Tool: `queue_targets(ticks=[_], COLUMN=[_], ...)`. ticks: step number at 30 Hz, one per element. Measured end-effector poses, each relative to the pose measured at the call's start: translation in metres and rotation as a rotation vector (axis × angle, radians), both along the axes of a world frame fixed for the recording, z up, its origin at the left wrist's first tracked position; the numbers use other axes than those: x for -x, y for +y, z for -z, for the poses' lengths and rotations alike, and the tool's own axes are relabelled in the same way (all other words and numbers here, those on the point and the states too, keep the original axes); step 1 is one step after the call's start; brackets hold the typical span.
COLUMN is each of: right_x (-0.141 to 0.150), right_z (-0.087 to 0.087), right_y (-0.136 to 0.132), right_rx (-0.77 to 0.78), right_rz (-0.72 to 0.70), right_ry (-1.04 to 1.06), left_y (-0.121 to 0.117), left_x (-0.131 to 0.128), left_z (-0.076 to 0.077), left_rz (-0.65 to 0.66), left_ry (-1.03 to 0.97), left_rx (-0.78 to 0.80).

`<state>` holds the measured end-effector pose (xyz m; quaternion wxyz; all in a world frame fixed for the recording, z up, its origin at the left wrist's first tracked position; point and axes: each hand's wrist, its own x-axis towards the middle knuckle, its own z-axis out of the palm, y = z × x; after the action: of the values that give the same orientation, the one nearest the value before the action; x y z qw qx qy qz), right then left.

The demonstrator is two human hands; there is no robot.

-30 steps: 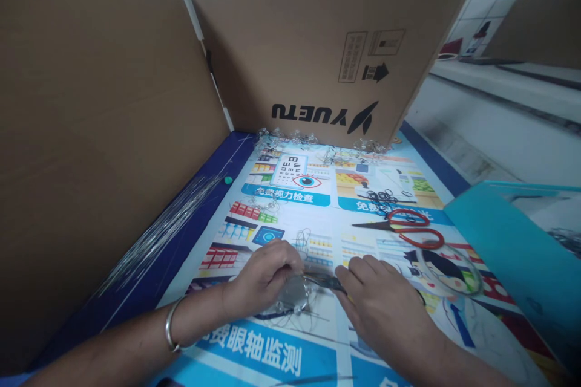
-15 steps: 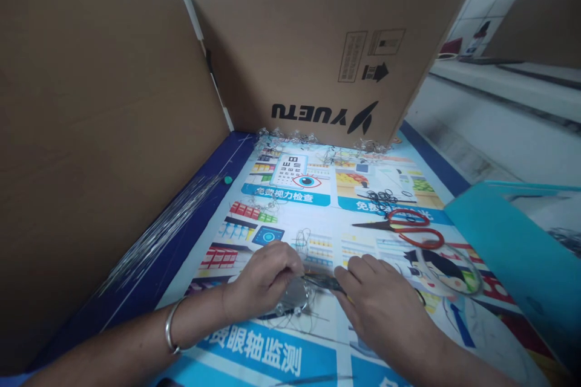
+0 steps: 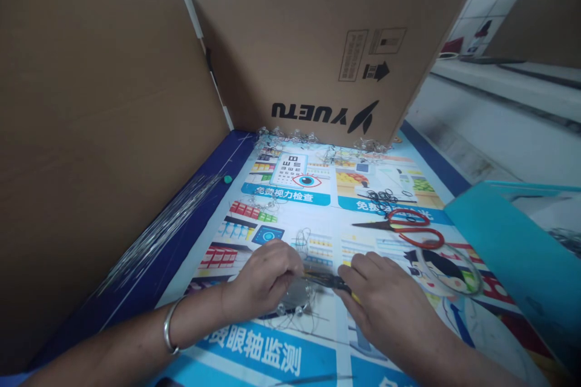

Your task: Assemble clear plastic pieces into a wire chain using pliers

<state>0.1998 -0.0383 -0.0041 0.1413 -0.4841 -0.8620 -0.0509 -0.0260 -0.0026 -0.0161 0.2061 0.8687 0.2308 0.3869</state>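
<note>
My left hand (image 3: 267, 275) is closed in a pinch, thumb and fingers pressed together on thin wire that is mostly hidden by them. My right hand (image 3: 384, 299) is wrapped around the pliers (image 3: 329, 280), which have dark jaws and a bit of yellow handle showing. Their jaw tips point left and meet my left fingertips. Just below, a tangle of thin wire with clear beads (image 3: 298, 310) shows beside the left hand; whether it hangs or rests on the sheet I cannot tell. Beyond my hands lies a loose loop of fine wire (image 3: 303, 240).
Red-handled scissors (image 3: 415, 230) lie at the right, near dark rings (image 3: 382, 196) and a clear hoop (image 3: 472, 278). Straight wires (image 3: 167, 217) lie at left. Beaded wire pieces (image 3: 295, 136) line the back, against a cardboard panel (image 3: 308, 48). A turquoise box (image 3: 512, 248) stands at right.
My right hand and the pliers have shifted slightly, with more of the pliers' handle showing. The left hand stays nearly in place, and the clear beads below it show more plainly.
</note>
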Motion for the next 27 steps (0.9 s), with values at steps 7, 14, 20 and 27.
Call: queue_targets(ticks=[7, 14, 20, 27], right_x=[0.0031, 0.0048, 0.0049, 0.0052], right_z=[0.0013, 0.0006, 0.0010, -0.0015], right_y=[0.0004, 0.0026, 0.0010, -0.0020], right_rx=[-0.035, -0.046, -0.041, -0.021], right_rz=[-0.007, -0.009, -0.008, -0.007], right_ry=[0.002, -0.007, 0.009, 0.026], left_y=[-0.0002, -0.0006, -0.0009, -0.0012], left_x=[-0.0005, -0.0015, -0.0001, -0.0010], left_z=[-0.0004, -0.0035, -0.0018, -0.0022], left_rz=[-0.003, -0.034, -0.032, -0.002], left_ry=[-0.005, -0.039, -0.035, -0.020], left_rx=[0.012, 0.004, 0.034, 0.015])
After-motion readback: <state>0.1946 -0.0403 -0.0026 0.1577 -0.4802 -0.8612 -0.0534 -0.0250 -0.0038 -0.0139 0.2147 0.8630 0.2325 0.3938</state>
